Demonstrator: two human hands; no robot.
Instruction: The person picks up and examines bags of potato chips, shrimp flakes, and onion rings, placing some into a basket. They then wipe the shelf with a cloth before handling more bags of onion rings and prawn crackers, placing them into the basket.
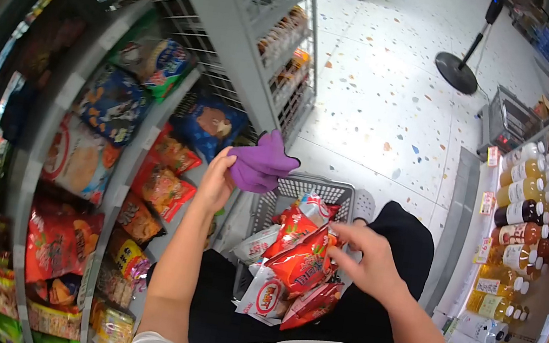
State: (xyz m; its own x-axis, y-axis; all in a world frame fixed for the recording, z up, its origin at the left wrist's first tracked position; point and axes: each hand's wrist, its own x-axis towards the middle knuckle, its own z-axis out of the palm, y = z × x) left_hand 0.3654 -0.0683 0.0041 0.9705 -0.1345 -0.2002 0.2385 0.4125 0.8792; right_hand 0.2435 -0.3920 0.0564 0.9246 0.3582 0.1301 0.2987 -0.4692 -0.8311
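My left hand [218,181] is closed on a folded purple cloth [263,164] with dark-edged pointed corners, held above the far left side of a grey plastic basket [315,182]. Red and white snack bags fill the basket. Over its right side is my right hand [371,258], thumb and fingers at the upper edge of a large red snack bag [303,264]. A white bag with a red round logo [266,297] and a darker red bag [312,306] lean out at the near side.
Shelves on the left hold bagged snacks, including a red bag [61,243] and a blue bag [209,125]. Bottles [522,214] line the right shelf. A round black stand base [456,72] and a grey crate [510,114] stand on the speckled floor [384,103].
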